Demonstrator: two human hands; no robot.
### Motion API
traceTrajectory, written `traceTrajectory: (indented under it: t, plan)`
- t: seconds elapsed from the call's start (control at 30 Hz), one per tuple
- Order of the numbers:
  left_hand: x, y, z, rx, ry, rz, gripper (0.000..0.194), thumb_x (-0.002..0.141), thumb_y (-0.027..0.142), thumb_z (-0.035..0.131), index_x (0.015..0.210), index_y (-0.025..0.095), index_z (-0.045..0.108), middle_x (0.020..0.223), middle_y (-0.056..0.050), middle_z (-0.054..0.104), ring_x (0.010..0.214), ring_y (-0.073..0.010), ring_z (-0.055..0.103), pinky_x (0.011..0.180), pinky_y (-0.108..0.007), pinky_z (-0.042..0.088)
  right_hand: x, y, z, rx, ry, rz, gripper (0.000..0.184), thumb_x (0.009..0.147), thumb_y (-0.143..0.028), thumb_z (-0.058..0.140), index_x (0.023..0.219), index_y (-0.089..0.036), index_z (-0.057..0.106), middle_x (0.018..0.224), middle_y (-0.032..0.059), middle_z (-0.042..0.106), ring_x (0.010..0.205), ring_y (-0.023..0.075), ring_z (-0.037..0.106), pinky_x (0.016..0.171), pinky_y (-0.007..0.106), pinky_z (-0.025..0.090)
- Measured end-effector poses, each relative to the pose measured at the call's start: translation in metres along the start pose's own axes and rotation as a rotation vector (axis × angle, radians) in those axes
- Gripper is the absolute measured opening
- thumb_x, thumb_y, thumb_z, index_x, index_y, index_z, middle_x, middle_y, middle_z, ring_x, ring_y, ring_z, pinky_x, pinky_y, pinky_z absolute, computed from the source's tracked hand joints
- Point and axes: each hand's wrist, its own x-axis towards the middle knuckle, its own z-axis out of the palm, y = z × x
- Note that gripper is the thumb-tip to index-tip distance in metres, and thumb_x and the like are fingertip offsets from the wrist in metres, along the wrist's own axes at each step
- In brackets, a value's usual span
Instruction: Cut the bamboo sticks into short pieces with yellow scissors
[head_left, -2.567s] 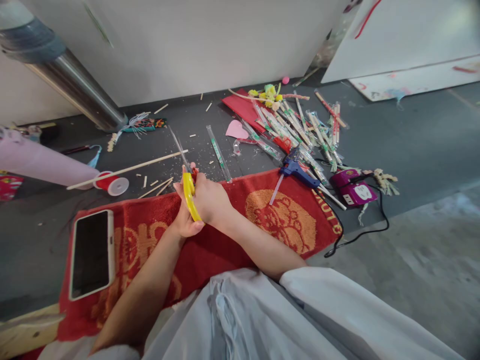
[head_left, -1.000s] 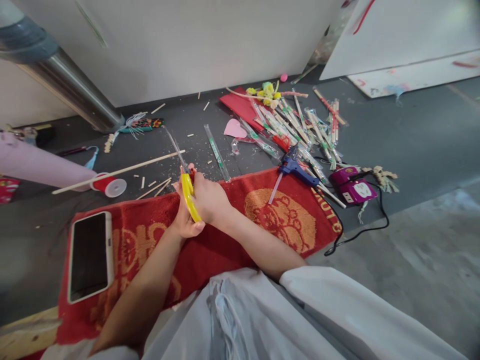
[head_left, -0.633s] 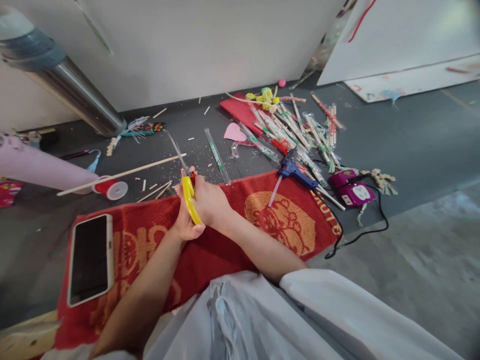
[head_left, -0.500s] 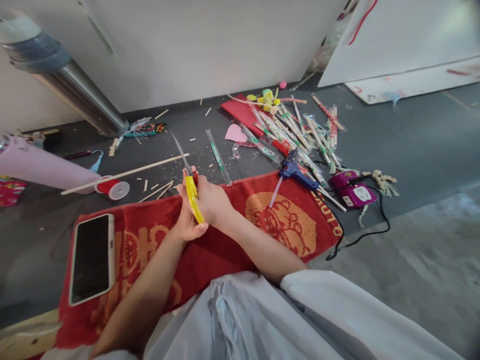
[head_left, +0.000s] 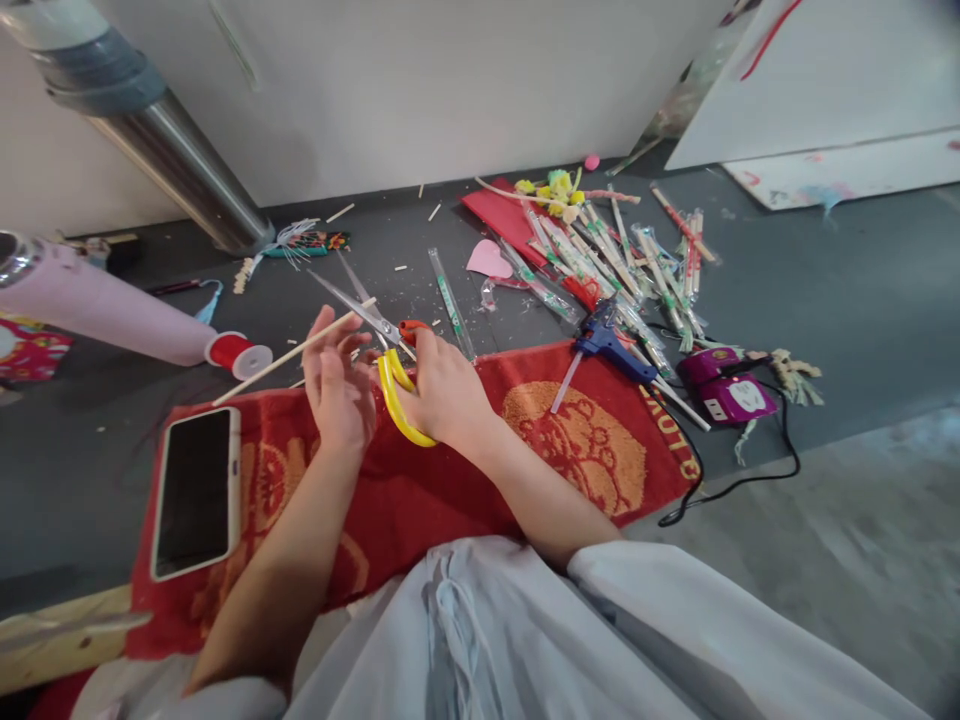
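My right hand [head_left: 450,390] grips a pair of scissors [head_left: 386,328] with one yellow handle and one orange-red handle. The blades stand apart and point up and to the left, the stick's upper end lying at them. My left hand [head_left: 341,390] has its fingers loosely curled around a thin wooden stick [head_left: 274,366], which slants down to the left. Exactly how the fingers pinch it is partly hidden. Under both hands lies a red towel [head_left: 420,490] with orange patterns. Short stick offcuts [head_left: 400,267] and pale crumbs are scattered beyond the blades.
A phone [head_left: 196,490] lies on the towel's left side, near a red thread spool [head_left: 238,355] and pink tumbler [head_left: 112,300]. To the right are a blue glue gun [head_left: 615,350], a purple power block [head_left: 724,385] with black cord, and wrapped chopsticks [head_left: 592,255].
Both hands were clasped around the scissors. Now my left hand has come away to the left onto the stick, the blades have opened, and the stick's lower end has swung right and down.
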Motion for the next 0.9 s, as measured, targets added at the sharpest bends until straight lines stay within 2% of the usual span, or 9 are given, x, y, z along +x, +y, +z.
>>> traceTrajectory:
  t: [0.17, 0.33, 0.43, 0.73, 0.9]
  plan:
    - [0.004, 0.003, -0.001, -0.043, 0.087, -0.017, 0.037, 0.077, 0.05, 0.07, 0.108, 0.03, 0.067, 0.094, 0.0, 0.067, 0.074, -0.0099, 0.062, 0.065, -0.021, 0.051, -0.002, 0.001, 0.004, 0.021, -0.013, -0.06, 0.054, 0.089, -0.045, 0.051, 0.127, -0.007, 0.043, 0.121, 0.0181, 0.06, 0.119, 0.0253, 0.055, 0.101, 0.036, 0.038]
    - [0.006, 0.001, 0.0, -0.094, 0.147, -0.02, 0.028, 0.074, 0.05, 0.073, 0.091, 0.028, 0.071, 0.081, 0.004, 0.066, 0.06, -0.006, 0.058, 0.06, -0.019, 0.05, -0.002, 0.002, 0.003, 0.019, -0.026, -0.125, 0.055, 0.089, -0.045, 0.051, 0.126, -0.006, 0.043, 0.124, 0.0183, 0.058, 0.121, 0.0255, 0.052, 0.103, 0.036, 0.037]
    - [0.007, 0.0, -0.001, -0.128, 0.152, -0.071, 0.031, 0.07, 0.051, 0.076, 0.083, 0.023, 0.071, 0.081, 0.003, 0.067, 0.058, -0.0052, 0.057, 0.059, -0.019, 0.049, -0.002, 0.003, 0.002, 0.033, -0.018, -0.144, 0.053, 0.091, -0.045, 0.047, 0.126, -0.006, 0.043, 0.124, 0.0188, 0.058, 0.122, 0.0252, 0.052, 0.103, 0.036, 0.037]
    - [0.008, 0.005, 0.0, -0.134, 0.233, -0.127, 0.043, 0.057, 0.053, 0.083, 0.077, 0.017, 0.072, 0.056, 0.004, 0.061, 0.053, -0.0069, 0.056, 0.055, -0.019, 0.047, -0.003, 0.007, 0.011, 0.078, 0.073, -0.196, 0.058, 0.09, -0.056, 0.042, 0.119, -0.007, 0.046, 0.115, 0.02, 0.061, 0.113, 0.0289, 0.057, 0.099, 0.041, 0.043]
    - [0.007, 0.006, 0.001, -0.11, 0.229, -0.156, 0.047, 0.057, 0.056, 0.082, 0.069, 0.014, 0.067, 0.054, 0.002, 0.061, 0.051, -0.0075, 0.057, 0.052, -0.018, 0.047, -0.003, 0.008, 0.015, 0.077, 0.103, -0.206, 0.063, 0.089, -0.061, 0.04, 0.118, -0.006, 0.047, 0.115, 0.0199, 0.06, 0.115, 0.0288, 0.056, 0.099, 0.04, 0.043]
